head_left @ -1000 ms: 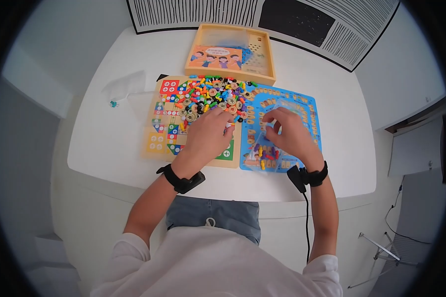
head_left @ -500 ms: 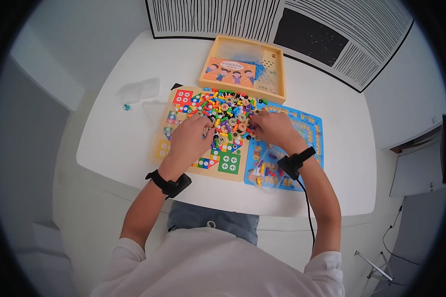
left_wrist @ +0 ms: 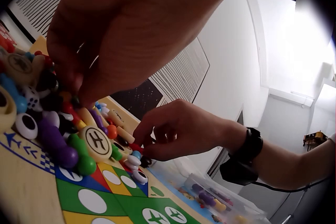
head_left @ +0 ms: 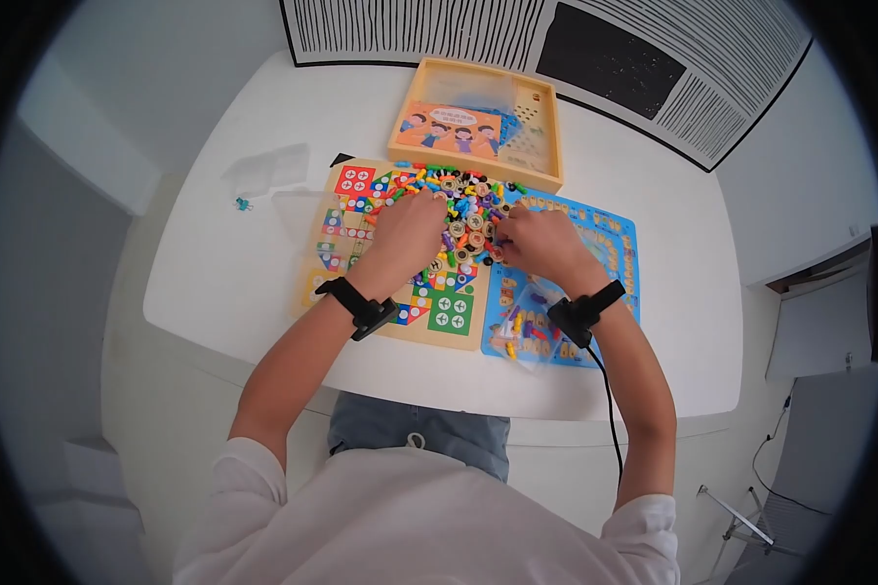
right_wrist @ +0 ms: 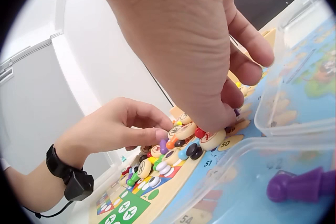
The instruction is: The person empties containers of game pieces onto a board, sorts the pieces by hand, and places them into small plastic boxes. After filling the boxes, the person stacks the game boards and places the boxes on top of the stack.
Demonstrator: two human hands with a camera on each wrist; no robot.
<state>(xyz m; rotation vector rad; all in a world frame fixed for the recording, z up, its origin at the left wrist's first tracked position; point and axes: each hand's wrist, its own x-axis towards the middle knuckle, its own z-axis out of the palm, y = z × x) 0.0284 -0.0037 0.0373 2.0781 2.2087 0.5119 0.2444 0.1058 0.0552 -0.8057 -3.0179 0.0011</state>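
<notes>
A mixed heap of small coloured pegs, beads and round wooden discs point(head_left: 475, 222) covers the upper part of a colourful game board point(head_left: 451, 312). The left hand point(head_left: 407, 234) reaches into the heap's left side, thumb and fingertips bent down among the pieces in the left wrist view. At the heap's right edge is the right hand point(head_left: 546, 244), fingers bent; a bit of purple point(right_wrist: 237, 112) shows by its thumb tip. Whether either hand pinches a piece is hidden. A clear container point(head_left: 527, 331) with several pegs, one purple peg point(right_wrist: 296, 184) among them, sits below the right hand.
A blue number board point(head_left: 622, 255) lies at the right. Behind the heap stands a wooden tray point(head_left: 556, 146) holding an orange booklet point(head_left: 449, 129). On the white table point(head_left: 205, 283), a clear plastic box point(head_left: 268, 168) and a small teal piece point(head_left: 243, 204) lie at the left.
Over the last second the right hand has gone from above the clear container to the heap's right edge. The left hand moved left, then back up and right over the heap. The head view has shifted.
</notes>
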